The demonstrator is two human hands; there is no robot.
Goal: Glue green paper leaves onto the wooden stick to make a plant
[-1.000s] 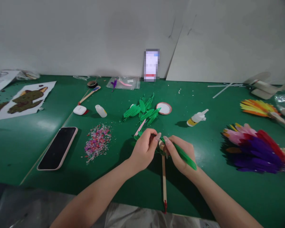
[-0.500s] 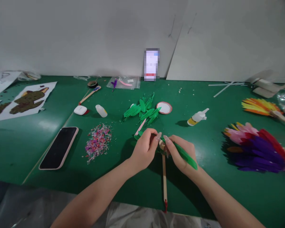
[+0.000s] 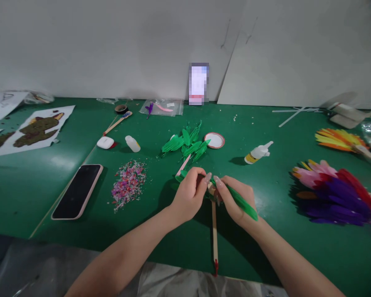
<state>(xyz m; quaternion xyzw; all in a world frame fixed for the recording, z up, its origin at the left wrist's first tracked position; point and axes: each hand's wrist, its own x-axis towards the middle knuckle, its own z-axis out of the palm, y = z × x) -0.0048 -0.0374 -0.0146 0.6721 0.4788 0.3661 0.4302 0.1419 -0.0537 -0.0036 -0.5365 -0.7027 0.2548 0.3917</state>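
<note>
Between my two hands is the pale wooden head of a feather fan (image 3: pixel 214 231), its thin handle pointing down toward me and ending in a red cord. My left hand (image 3: pixel 190 194) is closed at the fan's head, thumb and fingertips pinched; green feather tips stick out past its far side. In my right hand (image 3: pixel 236 200), thumb and fingers pinch a long green feather (image 3: pixel 243 204), which lies back across the hand. My fingers hide the point where feather and fan meet. Just beyond lies a pile of loose green feathers (image 3: pixel 188 142).
Beyond my hands are a red-rimmed white lid (image 3: pixel 214 140) and a glue bottle (image 3: pixel 256 154). Colourful feather fans (image 3: pixel 340 194) lie at right. At left are a phone (image 3: pixel 77 192), a heap of coloured bits (image 3: pixel 130 184) and a small white bottle (image 3: pixel 132 144). A lit phone (image 3: pixel 198 84) leans against the wall.
Almost nothing differs. The view has shifted very slightly, and both hands keep the same pinched pose around the fan's head and the green feather.
</note>
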